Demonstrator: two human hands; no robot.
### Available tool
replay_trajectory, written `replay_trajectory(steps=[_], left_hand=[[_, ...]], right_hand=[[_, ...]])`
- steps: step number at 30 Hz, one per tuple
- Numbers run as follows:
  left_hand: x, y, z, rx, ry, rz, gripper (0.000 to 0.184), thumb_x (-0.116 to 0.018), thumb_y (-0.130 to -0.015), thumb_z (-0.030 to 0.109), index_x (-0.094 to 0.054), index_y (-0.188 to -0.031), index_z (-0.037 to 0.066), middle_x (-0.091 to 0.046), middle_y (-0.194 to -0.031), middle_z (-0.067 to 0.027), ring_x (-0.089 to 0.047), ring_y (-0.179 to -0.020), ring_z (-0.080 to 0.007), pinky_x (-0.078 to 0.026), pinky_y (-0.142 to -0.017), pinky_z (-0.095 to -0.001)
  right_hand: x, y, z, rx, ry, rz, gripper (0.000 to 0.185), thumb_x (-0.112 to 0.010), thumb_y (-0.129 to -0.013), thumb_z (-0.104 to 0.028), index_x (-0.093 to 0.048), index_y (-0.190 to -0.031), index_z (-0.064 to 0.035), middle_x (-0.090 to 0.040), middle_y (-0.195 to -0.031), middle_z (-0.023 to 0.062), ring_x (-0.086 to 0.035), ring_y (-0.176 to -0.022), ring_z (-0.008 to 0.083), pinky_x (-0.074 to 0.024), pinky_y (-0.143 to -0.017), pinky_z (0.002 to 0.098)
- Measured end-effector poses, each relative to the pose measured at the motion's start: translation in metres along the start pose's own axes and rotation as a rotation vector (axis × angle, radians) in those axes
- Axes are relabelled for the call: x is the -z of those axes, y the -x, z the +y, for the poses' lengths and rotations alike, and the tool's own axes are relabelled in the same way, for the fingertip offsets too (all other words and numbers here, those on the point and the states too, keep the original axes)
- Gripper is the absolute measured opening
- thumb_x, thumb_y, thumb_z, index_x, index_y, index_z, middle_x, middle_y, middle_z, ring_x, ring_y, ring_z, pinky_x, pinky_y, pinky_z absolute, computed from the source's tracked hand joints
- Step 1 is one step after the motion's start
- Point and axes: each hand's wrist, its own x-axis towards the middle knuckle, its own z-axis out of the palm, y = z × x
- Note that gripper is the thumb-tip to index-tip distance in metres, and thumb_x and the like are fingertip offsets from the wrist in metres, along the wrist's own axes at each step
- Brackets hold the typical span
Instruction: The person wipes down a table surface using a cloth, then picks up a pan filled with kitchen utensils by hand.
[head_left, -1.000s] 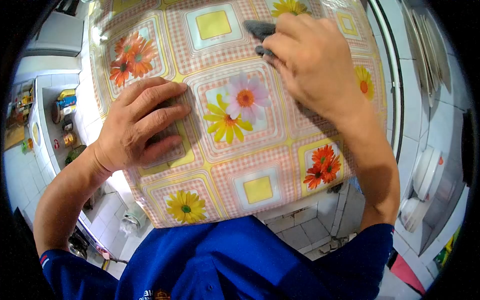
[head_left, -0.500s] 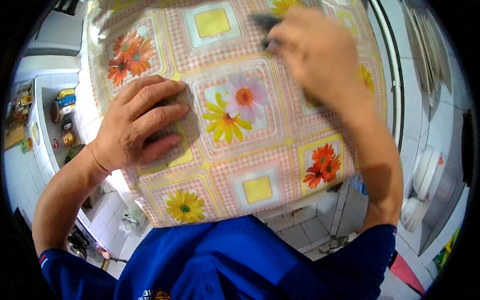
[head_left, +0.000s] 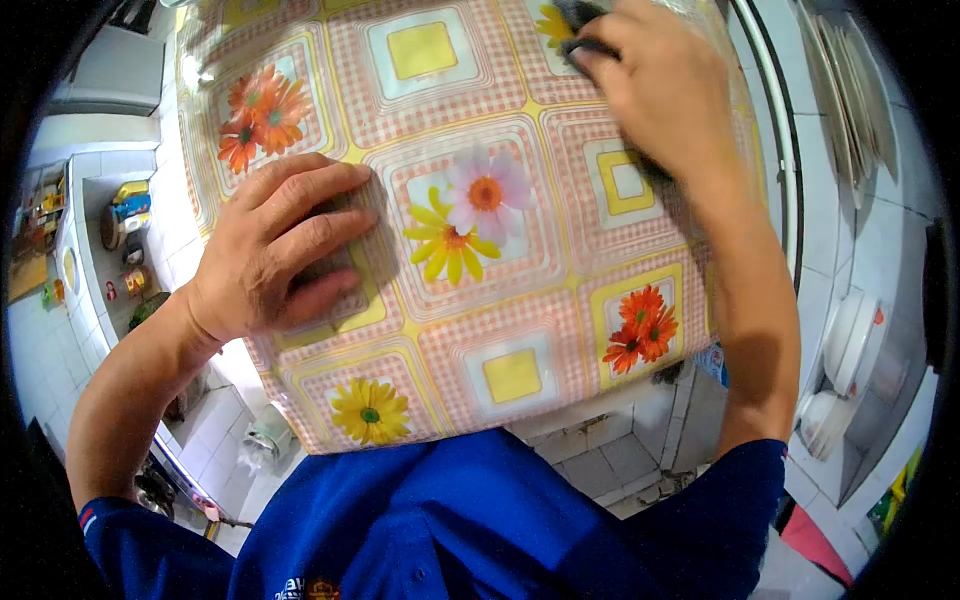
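A flower-printed plastic tablecloth (head_left: 505,325) with checked squares spreads in front of me. My left hand (head_left: 285,245) lies on its left part, palm down with the fingers a little apart, holding nothing. Toward the far right corner, my right hand (head_left: 665,85) grips a dark cloth (head_left: 585,25) against the tablecloth's surface. Only part of the cloth shows beyond the fingers; the rest is hidden under the hand.
Several plates (head_left: 850,95) stand in a rack along the right, with white bowls (head_left: 855,345) lower down. A white pipe (head_left: 785,150) runs beside the tablecloth's right edge. At the left are tiled shelves (head_left: 100,230) with jars and packets, and a clear plastic bag (head_left: 265,440) below.
My right hand has moved away from me and to the right with the dark cloth, uncovering the yellow square pattern. My left hand has stayed in place.
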Motion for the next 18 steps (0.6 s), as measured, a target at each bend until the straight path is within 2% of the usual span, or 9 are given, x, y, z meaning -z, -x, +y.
replay_trajectory(steps=[1, 4, 5, 7, 11, 12, 15, 17, 18], left_hand=[[0.001, -0.001, -0.001, 0.002, -0.002, 0.003, 0.045, -0.077, -0.074, 0.024, -0.063, -0.115, 0.008, -0.059, -0.128, -0.0144, -0.057, -0.111, -0.0365, -0.049, -0.094, -0.0467], [0.002, -0.001, 0.0, 0.008, -0.012, 0.003, 0.045, -0.077, -0.074, 0.023, -0.063, -0.115, 0.008, -0.059, -0.128, -0.0145, -0.057, -0.111, -0.0367, -0.049, -0.094, -0.0467], [0.001, -0.001, 0.001, 0.005, -0.005, -0.003, 0.045, -0.077, -0.074, 0.023, -0.063, -0.115, 0.008, -0.059, -0.128, -0.0145, -0.057, -0.111, -0.0367, -0.049, -0.094, -0.0467], [0.003, -0.002, 0.001, 0.01, -0.023, -0.014, 0.045, -0.077, -0.075, 0.023, -0.064, -0.115, 0.008, -0.058, -0.128, -0.0145, -0.057, -0.112, -0.0366, -0.049, -0.094, -0.0465], [0.001, 0.0, -0.001, 0.006, -0.005, 0.001, 0.046, -0.077, -0.074, 0.024, -0.064, -0.115, 0.008, -0.059, -0.128, -0.0147, -0.057, -0.112, -0.0368, -0.048, -0.095, -0.0467], [0.002, -0.001, -0.001, 0.004, -0.019, -0.002, 0.046, -0.077, -0.073, 0.024, -0.064, -0.115, 0.008, -0.059, -0.128, -0.0145, -0.057, -0.112, -0.0366, -0.048, -0.095, -0.0468], [0.001, 0.002, 0.0, 0.006, -0.031, -0.003, 0.047, -0.077, -0.073, 0.025, -0.064, -0.114, 0.008, -0.059, -0.128, -0.0144, -0.057, -0.112, -0.0364, -0.048, -0.095, -0.0471], [0.001, 0.001, -0.001, 0.012, -0.022, -0.006, 0.047, -0.077, -0.073, 0.025, -0.064, -0.114, 0.008, -0.059, -0.128, -0.0144, -0.057, -0.112, -0.0364, -0.048, -0.095, -0.0472], [0.002, -0.001, -0.001, 0.006, -0.031, -0.004, 0.047, -0.077, -0.073, 0.025, -0.064, -0.114, 0.008, -0.059, -0.128, -0.0143, -0.057, -0.112, -0.0365, -0.048, -0.095, -0.0472]], right_hand=[[0.002, 0.0, -0.005, 0.004, 0.0, 0.005, 0.015, -0.072, -0.076, -0.014, -0.069, -0.089, -0.0087, -0.062, -0.088, 0.0077, -0.061, -0.087, 0.029, -0.0464, -0.072, 0.0408], [0.013, 0.007, -0.039, 0.331, -0.081, -0.058, 0.012, -0.07, -0.08, -0.017, -0.069, -0.086, -0.0067, -0.062, -0.085, 0.0087, -0.062, -0.083, 0.0306, -0.0476, -0.071, 0.0427], [0.009, 0.006, -0.028, 0.322, -0.083, -0.064, 0.012, -0.07, -0.08, -0.017, -0.069, -0.086, -0.0067, -0.062, -0.085, 0.0087, -0.062, -0.083, 0.0306, -0.0476, -0.071, 0.0427], [0.002, -0.004, -0.002, 0.051, 0.004, 0.085, 0.011, -0.072, -0.077, -0.014, -0.067, -0.086, -0.0096, -0.062, -0.086, 0.0073, -0.062, -0.084, 0.0286, -0.0462, -0.071, 0.0412], [0.014, 0.008, -0.037, 0.334, -0.041, -0.083, 0.011, -0.07, -0.078, -0.014, -0.069, -0.088, -0.0105, -0.064, -0.09, 0.0084, -0.063, -0.086, 0.0303, -0.0485, -0.072, 0.0436], [0.002, 0.009, -0.02, 0.276, -0.05, 0.081, 0.011, -0.069, -0.077, -0.012, -0.068, -0.087, -0.0103, -0.061, -0.085, 0.0079, -0.061, -0.083, 0.03, -0.0466, -0.069, 0.0437], [-0.001, 0.0, -0.007, 0.227, 0.031, 0.031, 0.012, -0.07, -0.076, -0.012, -0.068, -0.088, -0.0109, -0.062, -0.087, 0.0075, -0.062, -0.084, 0.0298, -0.0469, -0.07, 0.0434], [0.004, 0.004, -0.025, 0.333, -0.019, -0.04, 0.009, -0.068, -0.078, -0.012, -0.069, -0.087, -0.0107, -0.064, -0.089, 0.008, -0.063, -0.085, 0.0301, -0.0478, -0.071, 0.0435], [-0.002, 0.004, -0.021, 0.238, -0.058, 0.038, 0.007, -0.067, -0.078, -0.013, -0.069, -0.085, -0.0114, -0.063, -0.086, 0.0075, -0.063, -0.084, 0.0291, -0.047, -0.07, 0.0425]])
